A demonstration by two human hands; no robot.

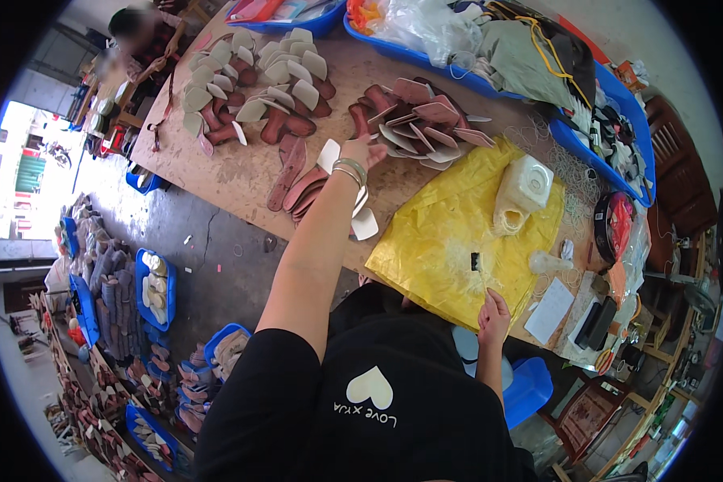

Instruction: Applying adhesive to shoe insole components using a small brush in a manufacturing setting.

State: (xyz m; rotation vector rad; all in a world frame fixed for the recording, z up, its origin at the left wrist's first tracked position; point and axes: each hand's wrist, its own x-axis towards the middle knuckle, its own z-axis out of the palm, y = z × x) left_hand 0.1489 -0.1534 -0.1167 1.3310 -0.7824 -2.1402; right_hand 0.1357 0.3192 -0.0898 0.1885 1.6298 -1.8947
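My left hand (364, 153), with bangles on its wrist, reaches over the wooden table, fingers stretched out, nothing visible in them. It is beside a pile of reddish-brown insoles (426, 120) with pale flaps. Below its wrist lies a stack of similar insoles (304, 193), partly hidden by my forearm. My right hand (494, 313) is at the front edge of a yellow plastic sheet (426, 233), fingers pinched; a thin thing seems to rise from them, too faint to name. On the sheet are a small black piece (475, 261) and a cut white plastic jug (524, 189).
More insoles (265, 88) cover the table's far left. Blue tubs (490, 76) of plastic bags and cloth line the far side. Tangled string (578, 193), white paper (550, 311) and orange-handled scissors (605, 360) lie at the right. A person (149, 40) is at the far left.
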